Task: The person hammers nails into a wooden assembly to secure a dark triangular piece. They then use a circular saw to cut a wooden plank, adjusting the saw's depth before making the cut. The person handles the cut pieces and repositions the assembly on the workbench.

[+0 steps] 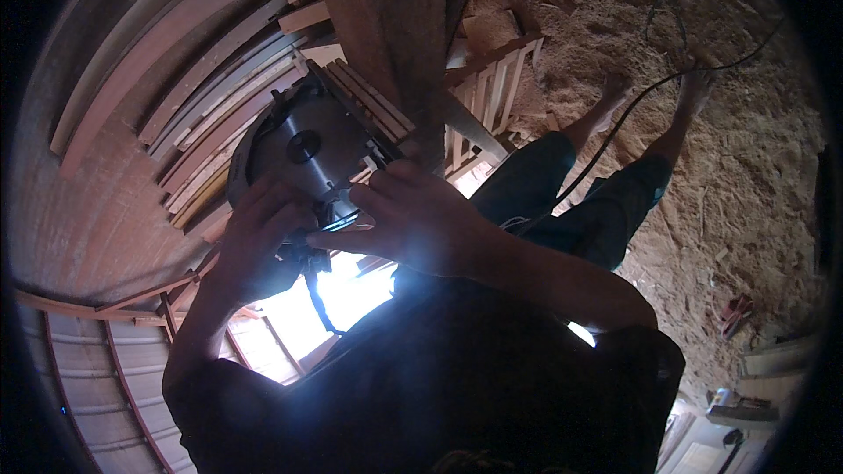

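A handheld circular saw with a round metal face and a dark hub stands in front of my chest, beside a stack of boards. My left hand is closed on its lower left side, fingers bent over the edge. At the saw's lower right, my right hand has curled fingers against the metal, its thumb stretched toward my left hand. Between the two hands lies a small bright metal part of the saw; glare and shadow hide its details.
Long wooden boards are stacked at the left, next to a thick wooden post. Slatted wood stands behind the post. A black cord crosses the sawdust-covered ground at the right. A red object lies there too.
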A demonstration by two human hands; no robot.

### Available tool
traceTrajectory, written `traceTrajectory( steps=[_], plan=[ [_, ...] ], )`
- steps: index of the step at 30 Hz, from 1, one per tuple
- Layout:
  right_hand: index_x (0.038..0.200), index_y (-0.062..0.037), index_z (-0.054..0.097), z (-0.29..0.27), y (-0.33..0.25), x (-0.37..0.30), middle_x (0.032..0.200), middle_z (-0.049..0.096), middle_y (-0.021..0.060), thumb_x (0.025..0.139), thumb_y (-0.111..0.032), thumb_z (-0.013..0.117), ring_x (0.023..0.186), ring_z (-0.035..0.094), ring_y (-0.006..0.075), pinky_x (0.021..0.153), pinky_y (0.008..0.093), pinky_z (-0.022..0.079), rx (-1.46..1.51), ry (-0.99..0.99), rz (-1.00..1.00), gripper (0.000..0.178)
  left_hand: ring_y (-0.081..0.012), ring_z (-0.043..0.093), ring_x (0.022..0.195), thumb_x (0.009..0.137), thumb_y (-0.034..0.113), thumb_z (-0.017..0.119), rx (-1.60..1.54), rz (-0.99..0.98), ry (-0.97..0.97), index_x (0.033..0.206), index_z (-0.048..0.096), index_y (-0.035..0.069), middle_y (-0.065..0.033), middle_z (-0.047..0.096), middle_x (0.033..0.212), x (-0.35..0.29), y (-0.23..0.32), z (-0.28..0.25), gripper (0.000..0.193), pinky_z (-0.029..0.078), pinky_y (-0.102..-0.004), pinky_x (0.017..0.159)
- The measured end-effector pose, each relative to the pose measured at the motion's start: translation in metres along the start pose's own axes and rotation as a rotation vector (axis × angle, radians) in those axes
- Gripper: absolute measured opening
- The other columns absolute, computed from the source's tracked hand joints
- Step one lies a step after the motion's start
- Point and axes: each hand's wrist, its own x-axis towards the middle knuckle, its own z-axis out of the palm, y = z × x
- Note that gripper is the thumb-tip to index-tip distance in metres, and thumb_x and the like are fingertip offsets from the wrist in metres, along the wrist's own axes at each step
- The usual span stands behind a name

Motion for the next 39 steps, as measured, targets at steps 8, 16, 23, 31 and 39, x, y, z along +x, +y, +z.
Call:
traceTrajectory(
  steps=[8,16,23,31,39],
  plan=[
    [0.156,-0.0368,0.051,-0.001,-0.001,0.001,0.109,0.062,0.0088,0.087,-0.044,0.076,0.097,0.064,0.0202,0.086,0.0377,0.050,0.020,-0.003,0.011,0.073,-0.0293,0.067,0.104,0.068,0.016,0.094,-0.182,-0.247,0.115,0.118,0.066,0.011,-0.0102,0.067,0.107,-0.025,0.003,0.013,0.057,0.060,-0.0406,0.076],
    [0.159,-0.0394,0.047,-0.006,-0.005,0.003,0.113,0.062,0.0120,0.089,-0.046,0.074,0.100,0.064,0.0231,0.090,0.0398,0.050,0.037,-0.041,0.052,0.075,-0.0290,0.068,0.103,0.071,0.011,0.091,-0.037,-0.117,0.093,0.115,0.064,0.009,-0.0118,0.069,0.111,-0.020,0.007,0.011,0.052,0.061,-0.0388,0.076],
    [0.159,-0.0455,0.045,-0.014,-0.005,0.007,0.115,0.063,0.0152,0.096,-0.037,0.066,0.106,0.066,0.0270,0.096,0.0419,0.051,-0.072,-0.178,0.057,0.067,-0.0310,0.069,0.095,0.072,0.003,0.084,-0.095,-0.069,0.101,0.111,0.060,0.009,-0.0116,0.069,0.104,-0.015,0.003,0.008,0.046,0.058,-0.0429,0.076],
    [0.145,-0.0519,0.059,-0.015,-0.007,0.006,0.113,0.062,0.0065,0.095,-0.015,0.065,0.106,0.064,0.0265,0.100,0.0438,0.050,-0.134,-0.187,0.110,0.063,-0.0366,0.067,0.088,0.070,-0.004,0.078,-0.196,0.078,0.152,0.106,0.056,0.008,-0.0146,0.065,0.097,-0.010,-0.014,0.016,0.044,0.055,-0.0460,0.068],
    [0.142,-0.0501,0.063,-0.015,-0.003,0.001,0.115,0.065,0.0051,0.076,-0.001,0.077,0.111,0.064,0.0271,0.100,0.0465,0.051,-0.300,-0.217,0.138,0.084,-0.0356,0.065,0.089,0.073,-0.003,0.076,-0.197,0.192,0.196,0.107,0.051,0.010,-0.0123,0.060,0.094,-0.004,-0.033,0.029,0.044,0.051,-0.0461,0.074]
  ],
)
